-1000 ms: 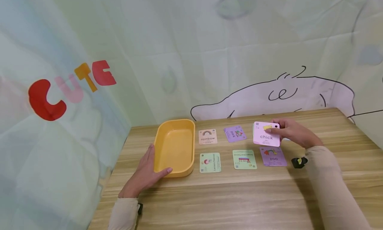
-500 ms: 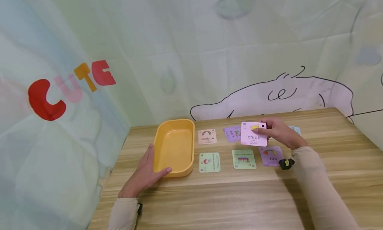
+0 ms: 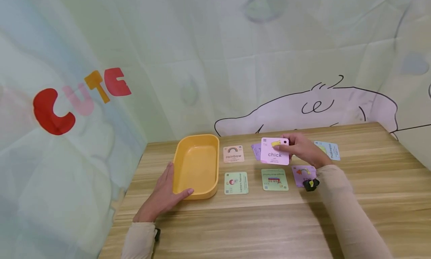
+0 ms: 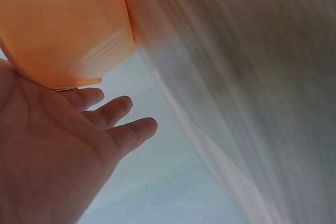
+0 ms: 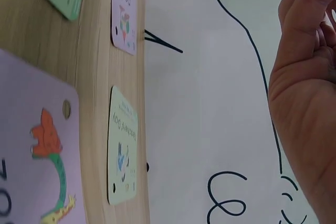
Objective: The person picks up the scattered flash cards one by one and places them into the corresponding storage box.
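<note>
Wood-grained counter (image 3: 249, 229) spreads before me. My left grip (image 3: 163, 194) rests against the yellow tray (image 3: 198, 169), fingers straight, thumb apart at its near rim. Past the zoo card (image 3: 300, 173), my right grip (image 3: 305, 150) pinches the chick card (image 3: 272, 155), thumb on its face, partly hiding the park card (image 3: 256, 151) on the counter. Behind hangs a printed backdrop (image 3: 202, 64).

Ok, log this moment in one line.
left hand: touching yellow tray; right hand: pinching chick card; rainbow card: on table
</note>
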### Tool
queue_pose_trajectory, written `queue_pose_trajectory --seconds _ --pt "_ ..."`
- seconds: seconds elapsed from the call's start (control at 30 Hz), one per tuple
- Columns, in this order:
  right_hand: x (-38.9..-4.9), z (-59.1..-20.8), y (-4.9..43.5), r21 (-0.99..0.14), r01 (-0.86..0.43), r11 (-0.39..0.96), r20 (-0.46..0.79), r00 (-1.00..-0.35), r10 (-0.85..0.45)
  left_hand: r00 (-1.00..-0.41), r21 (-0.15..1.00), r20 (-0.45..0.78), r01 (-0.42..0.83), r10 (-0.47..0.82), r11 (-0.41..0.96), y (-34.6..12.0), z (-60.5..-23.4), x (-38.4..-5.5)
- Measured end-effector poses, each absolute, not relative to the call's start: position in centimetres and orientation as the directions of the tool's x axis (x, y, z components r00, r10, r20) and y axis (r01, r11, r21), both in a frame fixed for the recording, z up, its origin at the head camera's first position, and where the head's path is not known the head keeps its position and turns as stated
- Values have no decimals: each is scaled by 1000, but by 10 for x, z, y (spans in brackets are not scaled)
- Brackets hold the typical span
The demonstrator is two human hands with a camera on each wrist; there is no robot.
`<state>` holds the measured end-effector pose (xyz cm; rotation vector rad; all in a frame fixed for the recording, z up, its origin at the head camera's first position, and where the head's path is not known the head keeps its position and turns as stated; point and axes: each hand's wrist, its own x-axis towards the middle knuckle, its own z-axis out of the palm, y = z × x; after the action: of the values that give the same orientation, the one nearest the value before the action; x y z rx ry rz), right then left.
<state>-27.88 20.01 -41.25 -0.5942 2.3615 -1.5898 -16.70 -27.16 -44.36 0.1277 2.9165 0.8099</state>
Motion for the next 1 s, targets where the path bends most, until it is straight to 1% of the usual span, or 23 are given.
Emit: queue_pose_trajectory --seconds 0.3,0.7,1.0 --pt "-281 -410 183 -927 -204 313 31 -876 -481 -991 517 -84 49 108 855 -271 -444 -168" --pt "-283 -410 161 -933 -183 309 -4 -854 -520 -990 528 -90 43 106 848 -272 -445 -168" --pt "-283 -412 146 -938 -203 280 17 -836 -549 -989 531 -108 26 98 847 -271 -442 -167"
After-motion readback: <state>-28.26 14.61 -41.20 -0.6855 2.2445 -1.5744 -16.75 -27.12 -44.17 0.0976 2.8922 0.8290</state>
